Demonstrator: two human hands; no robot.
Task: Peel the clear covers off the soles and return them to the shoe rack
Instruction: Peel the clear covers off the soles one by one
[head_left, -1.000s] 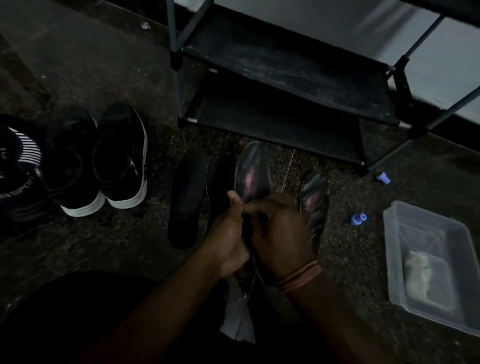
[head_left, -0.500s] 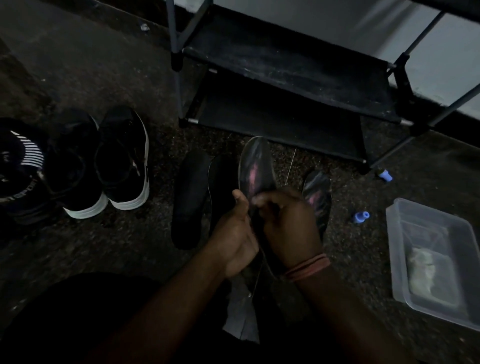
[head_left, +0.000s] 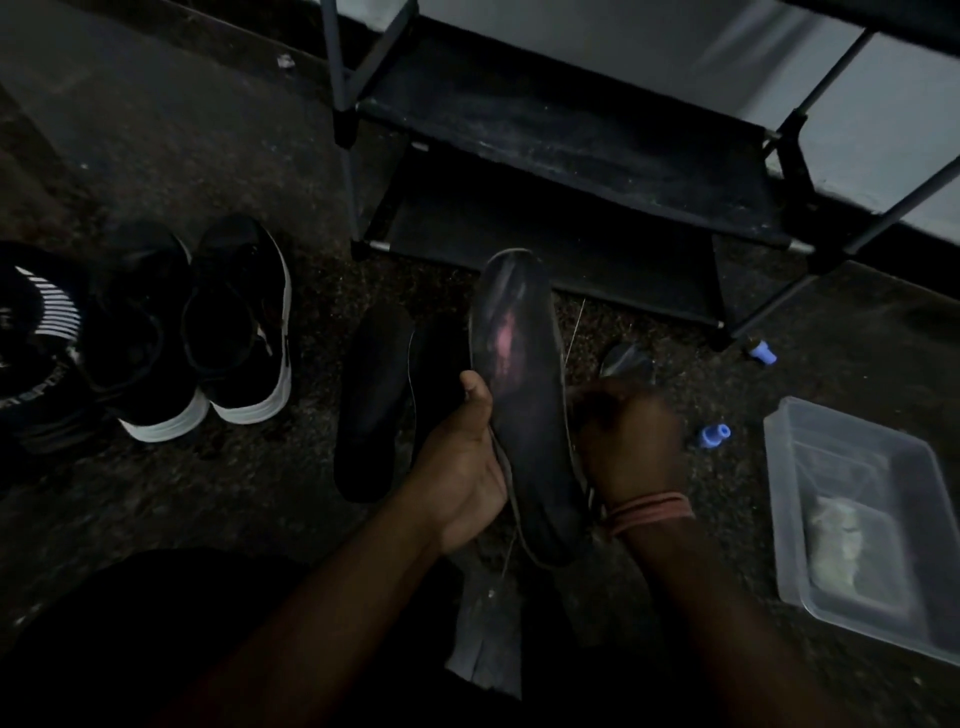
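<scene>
I hold a dark sole (head_left: 524, 395) with a pinkish sheen and a shiny clear cover above the floor, toe pointing toward the shoe rack (head_left: 571, 156). My left hand (head_left: 462, 462) grips its left edge, thumb up along the side. My right hand (head_left: 631, 439) has curled fingers pinching at its right edge, where the cover's rim shows as a thin line. Two bare black soles (head_left: 376, 400) lie on the floor to the left. The tip of another shiny covered sole (head_left: 626, 358) shows behind my right hand.
A pair of black sneakers with white soles (head_left: 208, 332) and a striped shoe (head_left: 36, 332) stand at the left. A clear plastic tub (head_left: 862, 525) sits at the right, with two small blue caps (head_left: 714, 434) near it. Crumpled clear film (head_left: 488, 654) lies by my lap.
The held sole has turned so its whole length now faces me. My left hand slid to its left edge, my right hand moved to the right edge, covering most of the sole behind it.
</scene>
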